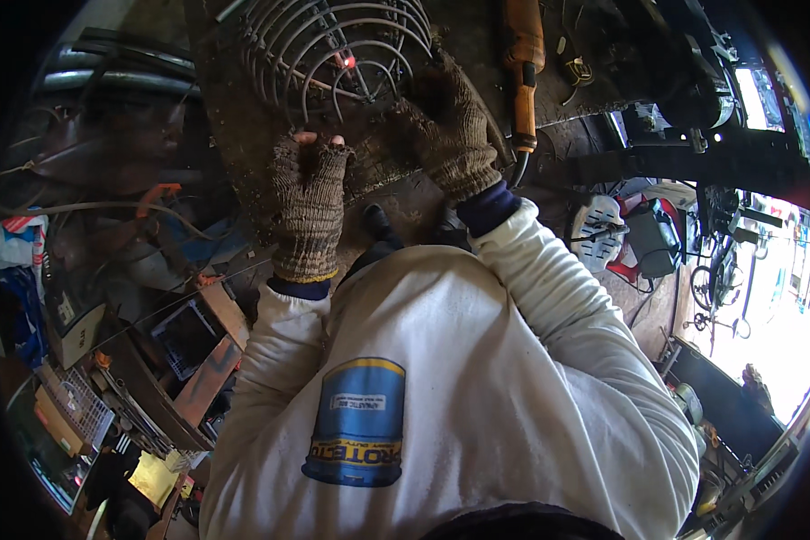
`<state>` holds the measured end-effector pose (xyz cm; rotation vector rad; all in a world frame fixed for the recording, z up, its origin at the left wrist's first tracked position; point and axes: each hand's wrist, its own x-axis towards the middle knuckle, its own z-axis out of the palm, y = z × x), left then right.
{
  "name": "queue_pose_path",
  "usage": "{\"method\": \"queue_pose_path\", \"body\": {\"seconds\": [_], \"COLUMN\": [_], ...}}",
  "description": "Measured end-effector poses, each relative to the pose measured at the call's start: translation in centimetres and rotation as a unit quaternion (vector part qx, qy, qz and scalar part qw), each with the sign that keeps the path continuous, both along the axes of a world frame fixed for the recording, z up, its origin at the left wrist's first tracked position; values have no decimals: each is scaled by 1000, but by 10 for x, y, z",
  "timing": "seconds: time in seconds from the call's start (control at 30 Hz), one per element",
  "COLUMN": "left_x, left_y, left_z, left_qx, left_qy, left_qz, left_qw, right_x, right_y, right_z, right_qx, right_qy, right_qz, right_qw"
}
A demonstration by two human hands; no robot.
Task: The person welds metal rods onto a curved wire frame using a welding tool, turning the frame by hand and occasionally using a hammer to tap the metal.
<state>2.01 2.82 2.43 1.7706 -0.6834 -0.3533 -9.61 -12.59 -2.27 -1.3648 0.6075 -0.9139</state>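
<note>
Workbench (477, 45), wire cage (346, 61) beyond left hand (310, 193), beside right hand (450, 133)

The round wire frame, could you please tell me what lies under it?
The dark worktop shows between its wires; what the wires and the gloved right hand cover cannot be seen.

Light: dim left, glaring daylight through right opening (794, 360) | Floor (650, 315): brown | Bench (225, 99): dark, worn
</note>
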Motion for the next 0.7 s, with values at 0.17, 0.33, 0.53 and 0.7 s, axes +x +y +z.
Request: {"method": "queue_pose_path", "body": {"seconds": [0.17,0.33,0.53,0.7], "left_x": [4,8,-19,-16], "left_y": [-5,-14,-20,-24], "left_z": [11,12,42,20], "left_qx": [57,103,-336,-335], "left_qy": [92,101,603,585], "left_qz": [-47,-71,-127,-108], "left_qw": [993,987,712,731], "right_x": [5,4,8,10], "right_y": [7,2,5,6], "right_z": [28,20,22,24], "right_qx": [-36,-14,24,29], "right_qy": [118,57,-1,25], "right_qz": [-22,3,21,1], "right_qw": [992,998,999,999]}}
